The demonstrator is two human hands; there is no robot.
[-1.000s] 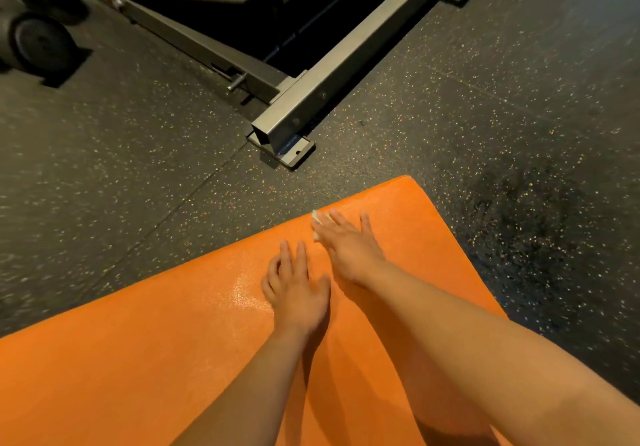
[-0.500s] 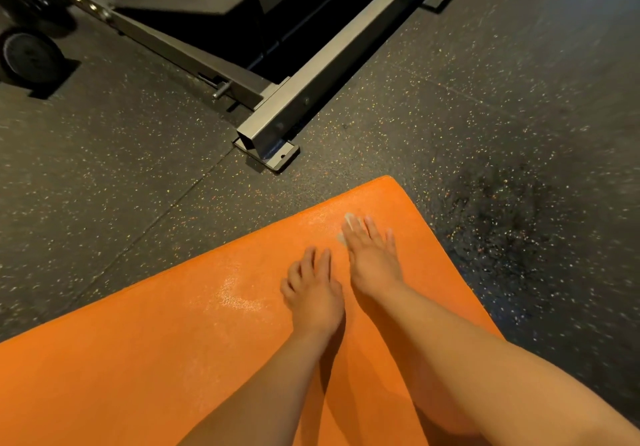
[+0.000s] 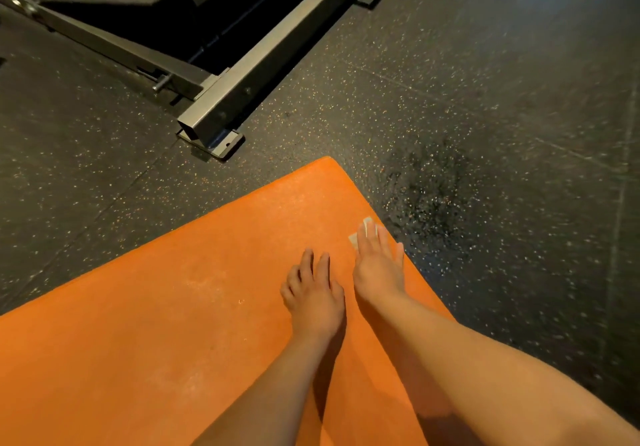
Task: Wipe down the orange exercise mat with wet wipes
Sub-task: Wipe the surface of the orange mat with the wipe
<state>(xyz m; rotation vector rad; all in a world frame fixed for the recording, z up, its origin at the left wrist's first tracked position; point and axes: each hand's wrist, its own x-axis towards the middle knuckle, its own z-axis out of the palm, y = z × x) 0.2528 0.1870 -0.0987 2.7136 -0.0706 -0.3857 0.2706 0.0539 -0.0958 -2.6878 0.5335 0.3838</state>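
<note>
Wiping step: the right hand (image 3: 379, 265), fingers straight, presses what seems a small white wet wipe (image 3: 354, 239) onto the flat orange exercise mat (image 3: 173, 341) beside its right edge. The left hand (image 3: 313, 293) rests alongside, fingers relaxed, holding nothing. The next move likely calls for a firm sweep leftward.

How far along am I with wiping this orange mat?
Done, probably: a faint whitish sheen on the mat, left of the hands and toward the far corner, suggests wiped patches. In hand: the right hand presses the wipe flat near the right edge, while the left hand rests beside it. Left: the near stretch looks dull, likely unwiped.
</note>
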